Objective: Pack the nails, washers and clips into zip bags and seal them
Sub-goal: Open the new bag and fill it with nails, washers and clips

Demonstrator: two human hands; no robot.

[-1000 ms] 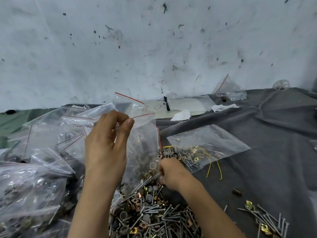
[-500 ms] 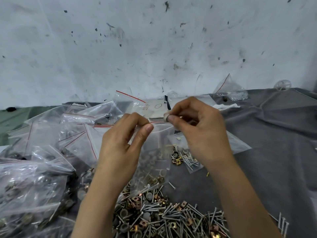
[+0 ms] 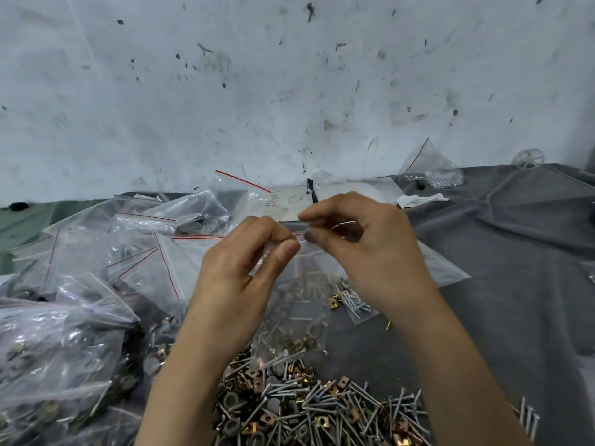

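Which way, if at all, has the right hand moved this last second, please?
Yes: the right hand rose from the pile of nails and clips to pinch the zip bag.

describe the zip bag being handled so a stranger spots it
On the grey cloth, find the loose pile of nails and clips nearest the camera. Above it hangs a zip bag, the only one pinched at its top by left hand and right hand.

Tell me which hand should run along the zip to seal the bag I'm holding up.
Right, probably. The right hand pinches the top edge of the zip bag beside the left hand, and the strip seems to run on under its fingers; the left can anchor.
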